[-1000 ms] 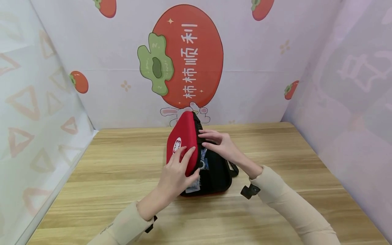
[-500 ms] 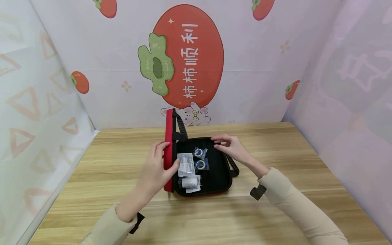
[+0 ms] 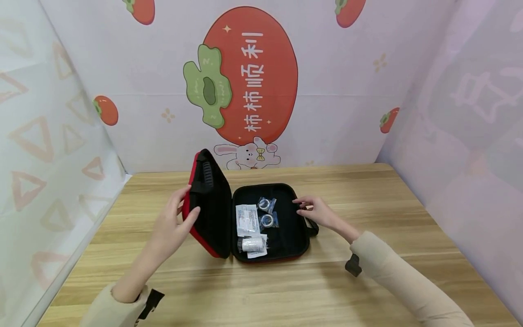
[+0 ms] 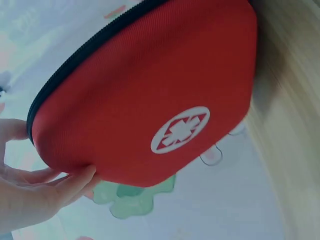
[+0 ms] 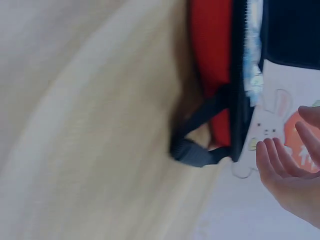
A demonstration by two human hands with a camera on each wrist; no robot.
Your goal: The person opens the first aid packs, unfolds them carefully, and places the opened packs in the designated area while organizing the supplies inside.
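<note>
A red first aid case lies unzipped on the table, its black-lined lid (image 3: 214,204) tilted up and leaning left. My left hand (image 3: 165,227) grips the lid's left edge, thumb on the rim and fingers round the red shell. In the left wrist view the lid's outside (image 4: 125,100) carries a white emblem (image 4: 181,130). Inside the base (image 3: 290,236) lie a white printed packet (image 3: 247,219), a wrapped white roll (image 3: 252,245) and two small ring-shaped rolls (image 3: 267,220) in blue wrappers. My right hand (image 3: 320,213) hovers at the base's right rim, fingers loosely bent, holding nothing.
A black carry handle (image 3: 313,228) sticks out from the base's right side; in the right wrist view its loop (image 5: 192,150) stands off the red shell. The wooden table (image 3: 359,272) ends at a printed cloth backdrop (image 3: 327,118), with cloth walls at both sides.
My left hand has swung the lid up and over to the left, uncovering the contents. My right hand has left the lid's edge and shifted right and slightly down.
</note>
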